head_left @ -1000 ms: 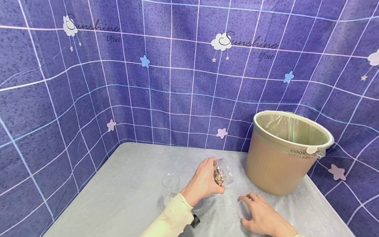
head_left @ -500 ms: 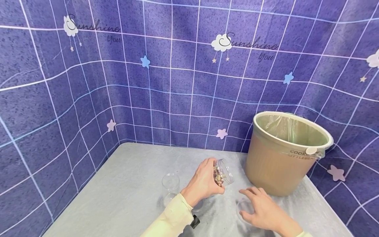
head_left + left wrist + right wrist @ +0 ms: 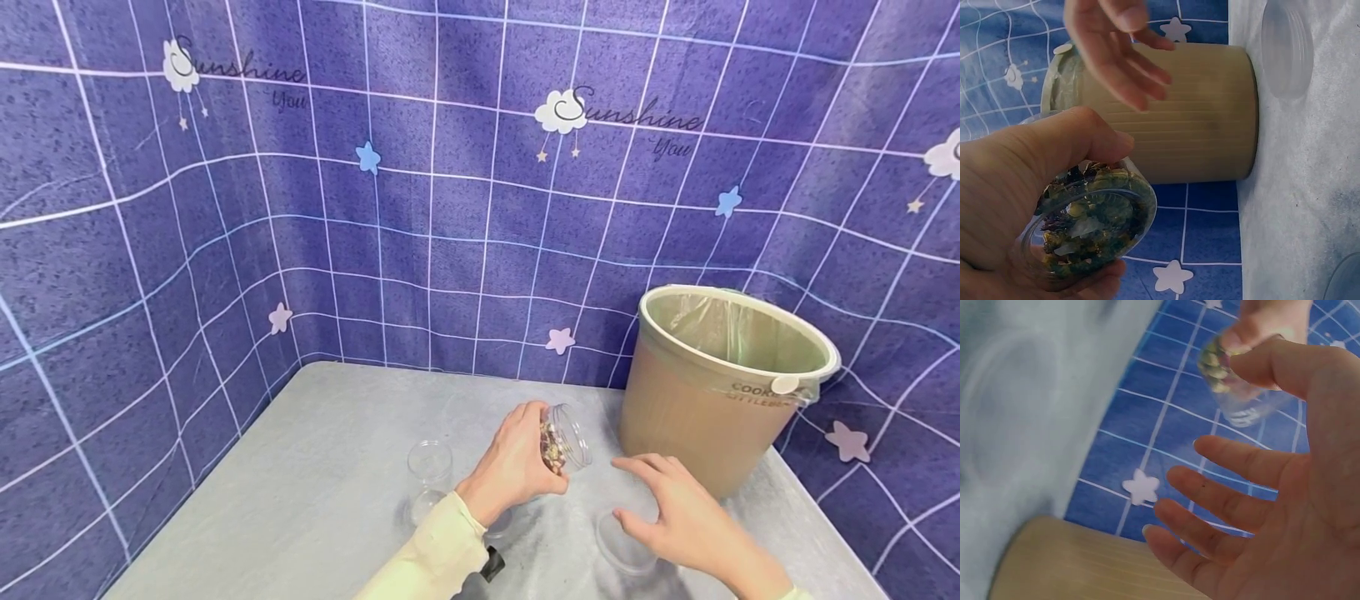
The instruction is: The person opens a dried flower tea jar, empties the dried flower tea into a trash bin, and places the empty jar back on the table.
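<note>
My left hand (image 3: 513, 458) grips a clear plastic jar (image 3: 572, 433), tipped on its side with the mouth toward the right. Dried pieces in brown, yellow and dark tones (image 3: 1094, 219) lie inside it, seen through the base in the left wrist view. My right hand (image 3: 678, 512) is raised with fingers spread and slightly bent, holding nothing. Below it on the table lies a clear round lid (image 3: 626, 554), also visible in the left wrist view as a shallow disc (image 3: 1286, 50). Both hands are apart from each other.
A beige bin (image 3: 697, 417) with a clear liner stands at the right back of the grey table (image 3: 322, 475). Clear round containers (image 3: 429, 462) stand left of my left hand. A small black object (image 3: 492, 564) lies by the left sleeve. Purple-blue gridded cloth (image 3: 450, 208) hangs behind.
My right hand has let go of the lid and lifted up and away from it, its fingers spreading. The left hand with the jar has stayed nearly still.
</note>
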The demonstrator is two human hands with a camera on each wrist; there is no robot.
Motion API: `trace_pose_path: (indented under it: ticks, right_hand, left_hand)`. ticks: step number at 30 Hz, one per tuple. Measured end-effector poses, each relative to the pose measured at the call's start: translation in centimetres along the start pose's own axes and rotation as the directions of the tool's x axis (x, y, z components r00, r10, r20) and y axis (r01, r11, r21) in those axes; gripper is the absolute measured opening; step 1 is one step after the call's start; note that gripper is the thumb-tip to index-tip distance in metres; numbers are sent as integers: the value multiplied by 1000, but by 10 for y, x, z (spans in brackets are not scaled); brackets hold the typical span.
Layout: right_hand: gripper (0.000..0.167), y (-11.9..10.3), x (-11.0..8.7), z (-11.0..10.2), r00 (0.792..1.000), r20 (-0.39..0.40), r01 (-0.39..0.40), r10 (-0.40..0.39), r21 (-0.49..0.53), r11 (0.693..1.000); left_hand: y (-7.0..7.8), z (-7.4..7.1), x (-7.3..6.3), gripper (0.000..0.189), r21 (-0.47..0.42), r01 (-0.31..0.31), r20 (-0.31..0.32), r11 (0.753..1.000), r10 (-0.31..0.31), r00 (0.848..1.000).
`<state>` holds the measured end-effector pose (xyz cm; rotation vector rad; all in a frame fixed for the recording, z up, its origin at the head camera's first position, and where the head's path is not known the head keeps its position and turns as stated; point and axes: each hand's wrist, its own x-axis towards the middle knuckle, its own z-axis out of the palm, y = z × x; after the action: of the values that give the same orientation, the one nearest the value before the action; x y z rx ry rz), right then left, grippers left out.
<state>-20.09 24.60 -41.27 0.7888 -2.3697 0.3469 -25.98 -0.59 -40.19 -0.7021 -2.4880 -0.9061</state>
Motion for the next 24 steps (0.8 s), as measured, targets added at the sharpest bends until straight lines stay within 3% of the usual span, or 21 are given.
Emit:
trace_pose_path:
  ticks: [12,24]
  right_hand:
    - [55,-1,16,-40,997,-74,-20,24,52,998]
    - [57,6,24,-80,988,-155,-7,11,22,1000]
  left_hand:
    - [0,0,1,82,-18,14,13,1000,-14,1000]
    - [3,3,2,83,-21,8,23,1000,-8,1000]
